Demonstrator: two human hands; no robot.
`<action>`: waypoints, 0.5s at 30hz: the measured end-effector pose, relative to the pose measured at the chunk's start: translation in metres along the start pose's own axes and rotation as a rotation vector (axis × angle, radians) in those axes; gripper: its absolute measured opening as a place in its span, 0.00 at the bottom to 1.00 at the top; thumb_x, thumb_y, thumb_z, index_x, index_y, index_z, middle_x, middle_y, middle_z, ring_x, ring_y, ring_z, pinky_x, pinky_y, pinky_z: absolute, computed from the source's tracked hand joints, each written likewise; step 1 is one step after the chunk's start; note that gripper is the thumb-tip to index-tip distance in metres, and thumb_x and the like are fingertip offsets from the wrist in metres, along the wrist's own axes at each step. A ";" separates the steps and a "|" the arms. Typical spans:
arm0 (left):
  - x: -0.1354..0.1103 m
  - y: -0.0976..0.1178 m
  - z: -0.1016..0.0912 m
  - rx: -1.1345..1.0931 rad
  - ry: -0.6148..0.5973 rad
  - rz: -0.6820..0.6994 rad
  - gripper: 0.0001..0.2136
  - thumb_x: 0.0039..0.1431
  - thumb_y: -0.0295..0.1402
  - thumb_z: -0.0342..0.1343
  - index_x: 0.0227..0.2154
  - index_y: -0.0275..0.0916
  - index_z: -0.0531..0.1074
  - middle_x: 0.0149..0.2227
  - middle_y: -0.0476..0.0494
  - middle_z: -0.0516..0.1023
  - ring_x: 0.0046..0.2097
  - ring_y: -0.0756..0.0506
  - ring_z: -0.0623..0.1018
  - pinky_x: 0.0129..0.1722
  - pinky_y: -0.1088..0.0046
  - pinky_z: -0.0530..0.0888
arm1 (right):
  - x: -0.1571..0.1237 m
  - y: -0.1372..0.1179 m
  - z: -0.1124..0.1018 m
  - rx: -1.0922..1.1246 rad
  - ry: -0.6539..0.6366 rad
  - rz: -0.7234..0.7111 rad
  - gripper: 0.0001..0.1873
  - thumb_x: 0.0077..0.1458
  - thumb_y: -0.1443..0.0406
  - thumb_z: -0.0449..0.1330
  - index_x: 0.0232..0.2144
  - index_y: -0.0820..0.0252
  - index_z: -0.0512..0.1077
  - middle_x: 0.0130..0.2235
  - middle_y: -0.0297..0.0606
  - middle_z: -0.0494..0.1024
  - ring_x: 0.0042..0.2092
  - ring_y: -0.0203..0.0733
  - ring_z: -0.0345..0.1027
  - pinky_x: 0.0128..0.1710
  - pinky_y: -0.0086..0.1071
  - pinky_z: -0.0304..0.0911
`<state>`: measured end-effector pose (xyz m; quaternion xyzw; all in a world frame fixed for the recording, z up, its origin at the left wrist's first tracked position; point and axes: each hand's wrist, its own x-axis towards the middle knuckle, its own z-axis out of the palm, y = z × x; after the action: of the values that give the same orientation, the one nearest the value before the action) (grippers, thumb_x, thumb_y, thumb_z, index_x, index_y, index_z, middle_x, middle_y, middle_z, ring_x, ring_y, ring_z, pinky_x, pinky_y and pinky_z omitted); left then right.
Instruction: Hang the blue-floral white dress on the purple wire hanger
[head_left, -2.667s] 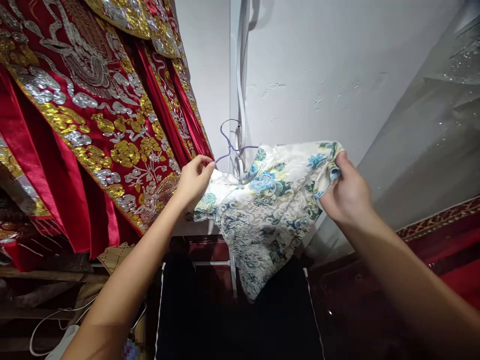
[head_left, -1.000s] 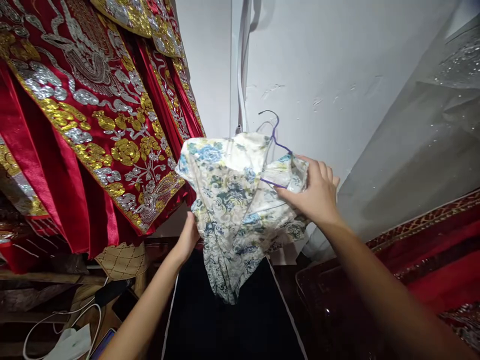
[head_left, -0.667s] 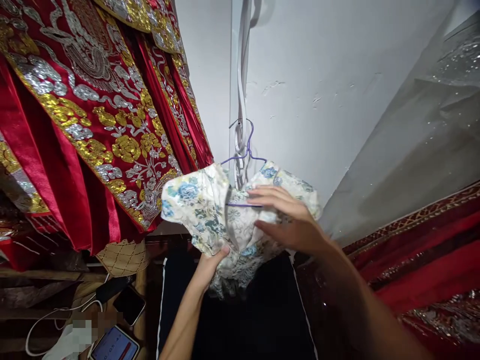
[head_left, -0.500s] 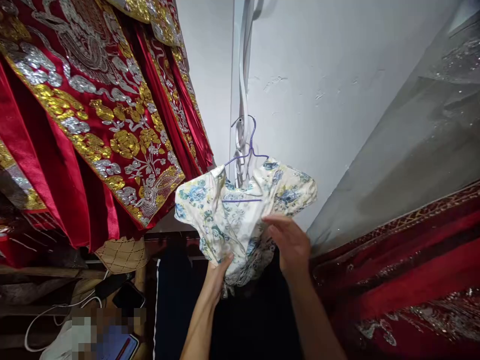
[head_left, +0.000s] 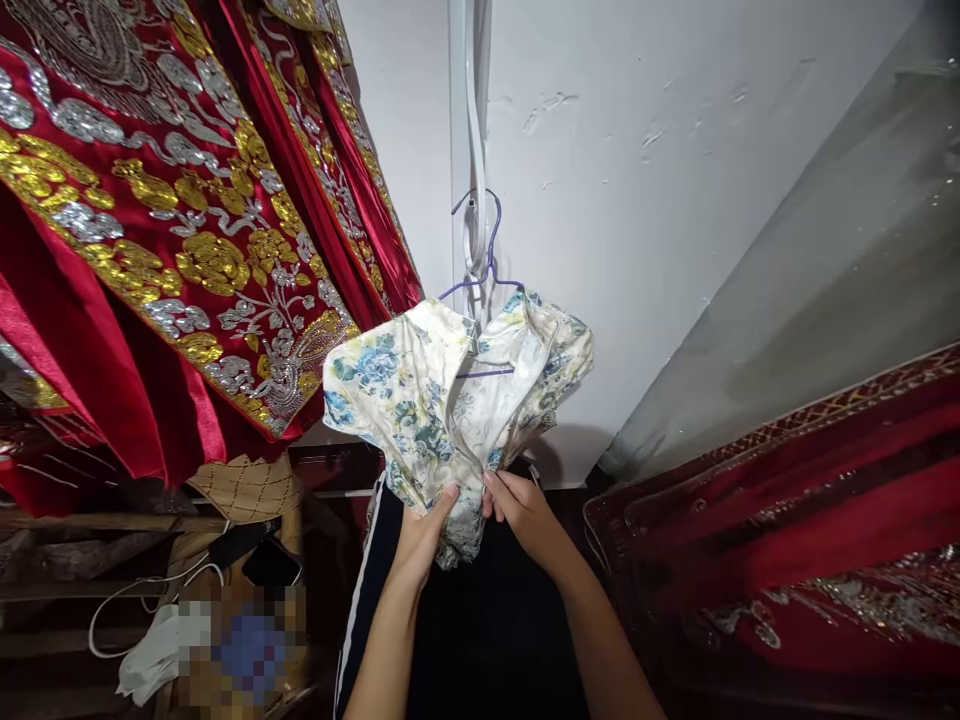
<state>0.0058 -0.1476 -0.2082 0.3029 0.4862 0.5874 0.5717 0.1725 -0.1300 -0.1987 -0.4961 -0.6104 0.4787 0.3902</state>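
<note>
A short-sleeved white blouse with blue and yellow flowers (head_left: 409, 390) hangs on a thin purple hanger (head_left: 493, 245). Its front is open at the neck, and the hanger's bar shows through the gap. My left hand (head_left: 424, 535) grips the lower left of the blouse, thumb on top and the other fingers hidden behind the cloth. With thumb and fingers, my right hand (head_left: 521, 510) pinches the front edge near the lower middle. The hem below bunches into folds.
A white strap (head_left: 474, 130) runs down the wall behind the hanger. Red garments with gold and silver sequins (head_left: 217, 260) hang at left. At right are plastic sheeting (head_left: 795, 270) and red cloth (head_left: 840, 530). A bamboo stool (head_left: 292, 545) with a cable stands lower left.
My right hand has moved left and down from the blouse's right side to its front edge. The right front panel is now drawn inward. The view has shifted slightly.
</note>
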 end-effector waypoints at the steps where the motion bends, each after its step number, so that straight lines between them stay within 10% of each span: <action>1: -0.001 0.000 0.001 0.020 -0.010 0.010 0.33 0.51 0.41 0.70 0.60 0.40 0.70 0.61 0.36 0.74 0.64 0.34 0.71 0.67 0.55 0.63 | -0.002 0.002 0.001 0.017 -0.010 -0.012 0.23 0.68 0.50 0.50 0.27 0.58 0.68 0.27 0.35 0.73 0.29 0.38 0.63 0.34 0.32 0.58; 8: 0.001 -0.010 -0.004 0.087 -0.067 0.032 0.31 0.49 0.41 0.71 0.55 0.37 0.73 0.58 0.33 0.75 0.63 0.32 0.71 0.65 0.54 0.64 | -0.011 0.005 0.000 0.072 0.036 -0.068 0.17 0.67 0.58 0.50 0.25 0.57 0.62 0.24 0.31 0.69 0.29 0.37 0.61 0.33 0.31 0.56; 12: 0.013 -0.015 -0.020 0.137 0.161 0.157 0.28 0.54 0.44 0.67 0.56 0.42 0.68 0.59 0.33 0.72 0.64 0.31 0.70 0.64 0.51 0.65 | -0.012 -0.003 -0.004 0.035 0.089 -0.054 0.17 0.62 0.64 0.52 0.20 0.58 0.64 0.23 0.32 0.68 0.28 0.36 0.60 0.30 0.31 0.53; 15: 0.016 -0.019 -0.026 0.259 0.466 0.514 0.29 0.57 0.44 0.63 0.59 0.49 0.61 0.63 0.34 0.64 0.65 0.31 0.66 0.65 0.48 0.61 | -0.012 -0.004 -0.003 0.023 0.110 0.012 0.13 0.58 0.65 0.54 0.24 0.59 0.73 0.23 0.33 0.72 0.26 0.36 0.60 0.27 0.30 0.52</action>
<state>-0.0130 -0.1402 -0.2380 0.3431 0.5817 0.6985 0.2366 0.1766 -0.1419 -0.1941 -0.5206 -0.5795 0.4600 0.4262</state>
